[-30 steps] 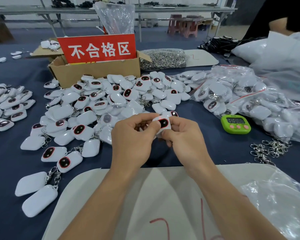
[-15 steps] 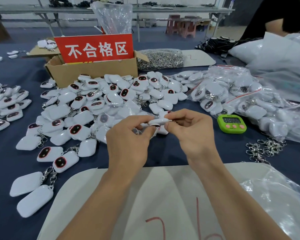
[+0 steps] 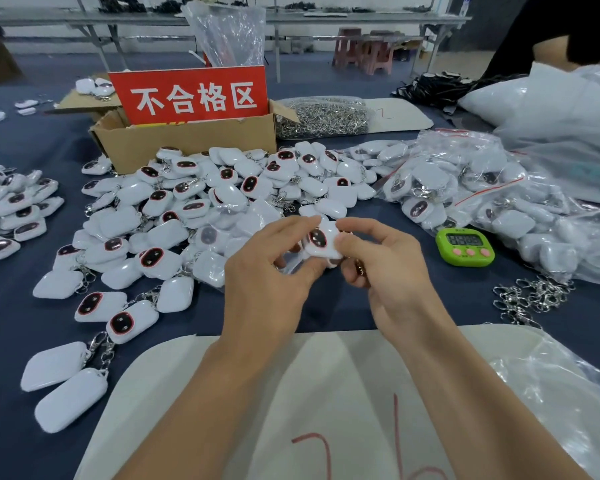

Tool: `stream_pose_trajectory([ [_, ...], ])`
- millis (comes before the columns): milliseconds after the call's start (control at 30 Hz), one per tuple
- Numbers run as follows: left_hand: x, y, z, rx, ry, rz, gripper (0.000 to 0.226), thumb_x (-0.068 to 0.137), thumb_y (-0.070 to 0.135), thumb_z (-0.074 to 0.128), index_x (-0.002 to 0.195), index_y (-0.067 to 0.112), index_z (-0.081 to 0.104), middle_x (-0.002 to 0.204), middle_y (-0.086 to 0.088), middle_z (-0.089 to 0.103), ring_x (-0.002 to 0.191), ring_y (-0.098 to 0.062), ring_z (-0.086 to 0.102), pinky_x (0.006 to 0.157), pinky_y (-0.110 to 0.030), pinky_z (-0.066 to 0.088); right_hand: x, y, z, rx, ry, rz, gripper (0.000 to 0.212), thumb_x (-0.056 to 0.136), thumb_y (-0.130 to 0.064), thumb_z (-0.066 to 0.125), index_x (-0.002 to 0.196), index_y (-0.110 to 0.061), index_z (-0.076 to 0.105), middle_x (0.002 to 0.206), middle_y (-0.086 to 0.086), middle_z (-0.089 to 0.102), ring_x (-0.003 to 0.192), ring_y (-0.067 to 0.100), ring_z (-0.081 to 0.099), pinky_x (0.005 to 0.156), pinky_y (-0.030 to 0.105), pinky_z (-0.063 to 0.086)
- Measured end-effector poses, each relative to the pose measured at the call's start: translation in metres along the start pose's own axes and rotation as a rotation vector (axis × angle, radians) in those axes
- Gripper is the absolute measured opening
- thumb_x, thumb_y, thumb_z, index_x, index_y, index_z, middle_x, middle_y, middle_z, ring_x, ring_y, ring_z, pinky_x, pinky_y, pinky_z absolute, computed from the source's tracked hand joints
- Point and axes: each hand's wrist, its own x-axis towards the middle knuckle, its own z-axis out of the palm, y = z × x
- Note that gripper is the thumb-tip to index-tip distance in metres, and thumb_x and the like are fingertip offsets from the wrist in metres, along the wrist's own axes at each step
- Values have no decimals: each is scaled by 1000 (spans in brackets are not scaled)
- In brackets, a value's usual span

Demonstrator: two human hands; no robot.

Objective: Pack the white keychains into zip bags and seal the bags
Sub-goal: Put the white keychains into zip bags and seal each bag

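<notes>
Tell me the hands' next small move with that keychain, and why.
Probably bag the keychain next: the left hand and right hand both pinch it, dark face up, above the table, and whether clear film already wraps it is unclear.

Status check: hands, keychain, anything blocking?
Left hand and right hand both pinch one white keychain, dark face up. Bagged or not: cannot tell. Nothing blocking; loose pile behind.

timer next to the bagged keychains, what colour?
Green timer, pink buttons; head view.
</notes>
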Motion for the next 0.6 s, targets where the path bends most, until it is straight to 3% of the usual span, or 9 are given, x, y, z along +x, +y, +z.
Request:
stream_pose_trajectory([
  [67,-1,-3,1,-4,5,-21,35,82,20,83,108,42,77,103,29,70,81,11,57,76,-4,39,0,0,0,5,-18,27,14,94,-5,66,103,-8,75,66,11,62,47,14,45,45,21,36],
  [167,1,-4,-1,20,17,-20,9,89,39,74,97,41,79,84,25,68,74,1,57,69,-9,37,0,-2,-2,-13,-124,-2,17,94,-17,64,89,-8,77,67,10,64,50,16,46,48,24,36],
  [267,4,-8,-4,53,34,1,10,93,43,70,90,37,77,71,20,61,70,-5,56,64,-12,37,-4,-4,2,-79,-178,-50,5,85,-18,75,81,-14,76,66,10,63,52,16,45,50,23,38],
  [367,5,-9,-4,59,25,4,8,94,44,66,90,41,72,69,17,59,69,-7,55,63,-14,37,-2,-2,3,-91,-126,-84,22,88,-3,76,73,-19,72,58,8,59,47,12,43,47,20,36],
  [467,5,-6,-1,53,25,-3,12,96,39,63,88,39,72,70,18,62,69,-5,55,63,-13,37,-2,-5,3,-108,-130,-116,32,87,-1,76,63,-22,75,53,4,57,44,7,44,45,16,36],
  [600,3,-7,-2,198,109,-81,21,99,36,58,94,31,78,76,13,67,77,-6,58,69,-13,36,0,-2,2,-162,-7,-125,27,87,-8,78,62,-18,71,52,2,56,46,9,43,47,14,36],
])
